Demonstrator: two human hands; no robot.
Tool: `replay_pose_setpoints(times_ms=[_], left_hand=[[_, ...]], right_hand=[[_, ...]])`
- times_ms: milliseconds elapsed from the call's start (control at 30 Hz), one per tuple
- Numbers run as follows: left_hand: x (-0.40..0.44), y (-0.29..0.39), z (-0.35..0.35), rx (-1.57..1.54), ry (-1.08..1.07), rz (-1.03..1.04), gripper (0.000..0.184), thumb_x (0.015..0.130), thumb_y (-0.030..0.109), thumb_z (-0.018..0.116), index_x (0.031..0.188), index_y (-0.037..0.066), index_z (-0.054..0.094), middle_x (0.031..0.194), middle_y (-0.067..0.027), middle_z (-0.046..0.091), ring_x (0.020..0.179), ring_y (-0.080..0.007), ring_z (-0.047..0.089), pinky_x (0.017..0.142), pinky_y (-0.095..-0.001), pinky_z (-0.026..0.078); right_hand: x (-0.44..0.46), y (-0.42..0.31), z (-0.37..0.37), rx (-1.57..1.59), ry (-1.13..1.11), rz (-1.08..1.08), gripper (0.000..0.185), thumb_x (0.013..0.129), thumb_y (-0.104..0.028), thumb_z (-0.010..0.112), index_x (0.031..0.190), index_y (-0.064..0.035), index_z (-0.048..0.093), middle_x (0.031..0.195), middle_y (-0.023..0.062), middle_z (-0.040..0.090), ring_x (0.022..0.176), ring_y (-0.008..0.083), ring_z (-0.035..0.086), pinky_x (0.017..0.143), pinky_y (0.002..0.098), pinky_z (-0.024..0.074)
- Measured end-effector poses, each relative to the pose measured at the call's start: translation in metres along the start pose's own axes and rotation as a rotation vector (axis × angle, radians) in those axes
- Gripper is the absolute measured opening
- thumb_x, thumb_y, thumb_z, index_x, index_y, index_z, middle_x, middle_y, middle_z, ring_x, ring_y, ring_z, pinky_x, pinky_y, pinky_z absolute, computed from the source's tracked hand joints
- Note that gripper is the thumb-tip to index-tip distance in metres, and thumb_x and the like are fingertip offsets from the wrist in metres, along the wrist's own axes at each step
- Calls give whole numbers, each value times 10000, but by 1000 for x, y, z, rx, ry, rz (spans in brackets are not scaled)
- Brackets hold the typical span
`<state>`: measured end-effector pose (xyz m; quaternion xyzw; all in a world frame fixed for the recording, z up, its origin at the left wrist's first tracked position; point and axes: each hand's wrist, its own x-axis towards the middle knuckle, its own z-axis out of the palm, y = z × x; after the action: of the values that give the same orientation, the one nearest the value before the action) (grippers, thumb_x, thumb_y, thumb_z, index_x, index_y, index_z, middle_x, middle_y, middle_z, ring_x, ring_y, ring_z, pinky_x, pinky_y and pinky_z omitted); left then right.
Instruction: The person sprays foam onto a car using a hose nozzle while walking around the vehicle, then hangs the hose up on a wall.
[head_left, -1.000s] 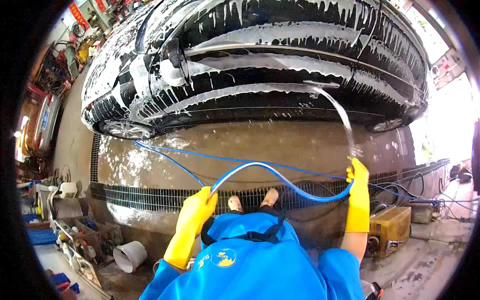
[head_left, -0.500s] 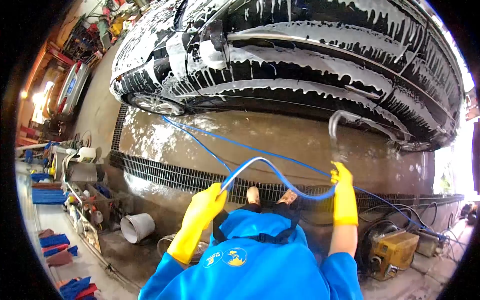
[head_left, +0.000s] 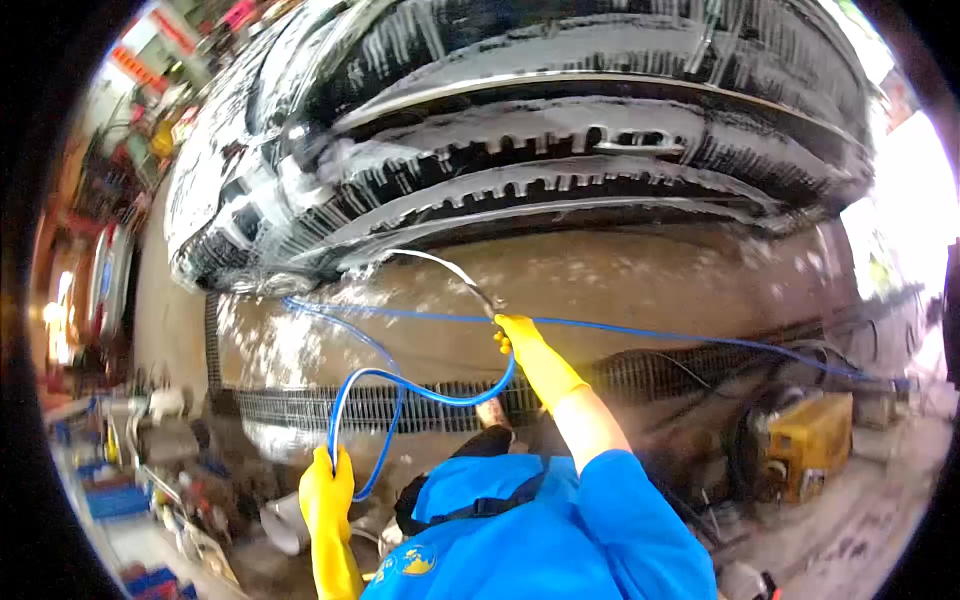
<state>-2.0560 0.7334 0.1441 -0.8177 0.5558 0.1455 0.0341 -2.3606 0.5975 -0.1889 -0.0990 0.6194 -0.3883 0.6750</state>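
Note:
Both hands wear yellow rubber gloves. My left hand (head_left: pixel 328 492), at the lower left, is closed round a blue hose (head_left: pixel 445 397). The hose arches up from it and dips across to my right hand (head_left: pixel 518 335). That hand is closed round the hose's end near the middle of the view, and a white stream of liquid (head_left: pixel 435 258) leaves there, curving up and left toward the car's lower side. The dark car (head_left: pixel 480 185) is streaked with white foam along its doors and front. Motion blurs its front wheel.
A metal floor grate (head_left: pixel 300 410) crosses the wet floor in front of my feet. More blue hose (head_left: pixel 650 331) runs right. A yellow machine (head_left: pixel 812 445) stands at the right, beside dark hoses. A white bucket (head_left: pixel 285 522) and shelves of tools are at the lower left.
My right hand has swung left across my body, and the stream now points toward the car's front. My left hand has moved lower and left with the hose. The view has turned.

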Motion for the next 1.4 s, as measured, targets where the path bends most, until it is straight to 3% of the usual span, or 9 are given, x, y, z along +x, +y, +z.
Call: replay_pose_setpoints(times_ms=[67,200,233,400,633,800,1067,1267,1400], left_hand=[[4,28,9,22,1,120,282,896,346,542,901,68,584,709,-205,607,682,-401,597,599,-454,442],[3,109,30,-13,-206,216,299,899,369,531,897,75,589,702,-203,612,673,-410,597,592,-473,443],[3,119,41,60,-118,434,304,902,371,529,899,73,586,706,-211,614,677,-422,595,587,-489,439],[-14,223,60,1,-210,682,284,902,353,534,915,74,586,735,-212,626,719,-421,602,617,-494,453],[-44,338,72,-18,-305,851,280,899,351,539,993,94,600,805,-203,645,759,-404,618,648,-467,471],[-44,400,86,-36,-341,940,292,895,354,536,990,87,604,812,-200,647,771,-400,622,660,-461,475],[-26,536,126,76,-397,1132,326,896,369,500,1044,89,577,855,-214,649,827,-407,621,705,-483,474],[5,680,172,266,-427,1118,359,890,387,487,1036,68,563,889,-230,649,845,-438,606,756,-518,468],[-2,775,159,321,-473,1092,356,897,383,482,992,49,560,887,-247,641,841,-440,606,752,-530,464]], right_hand=[[-7,-9,-75,98,208,-46,349,839,-288,648,1031,0,603,715,139,636,549,230,616,438,339,524],[-71,-62,-257,337,603,-232,293,845,-259,619,900,28,617,652,165,619,417,200,512,373,342,457],[-98,-78,-302,378,638,-254,277,846,-263,614,896,10,615,648,149,609,409,189,491,372,340,447],[-216,-145,-491,629,863,-477,208,896,-288,596,923,-81,607,616,75,570,392,139,414,366,301,391],[-361,-229,-551,511,950,-822,261,892,-283,594,997,-44,606,642,57,565,451,120,473,390,276,413],[-382,-257,-571,270,979,-639,394,872,-300,624,1178,-54,586,677,55,602,482,98,489,436,281,463],[-310,-273,-687,252,1246,-299,312,869,-303,614,1029,-34,619,674,74,630,497,154,561,463,309,514],[-209,-319,-812,333,1213,-12,271,855,-295,643,866,-24,642,666,89,636,459,174,553,409,314,464],[-177,-376,-853,355,1211,101,242,840,-280,666,908,-48,664,693,90,651,511,173,594,451,306,507]])
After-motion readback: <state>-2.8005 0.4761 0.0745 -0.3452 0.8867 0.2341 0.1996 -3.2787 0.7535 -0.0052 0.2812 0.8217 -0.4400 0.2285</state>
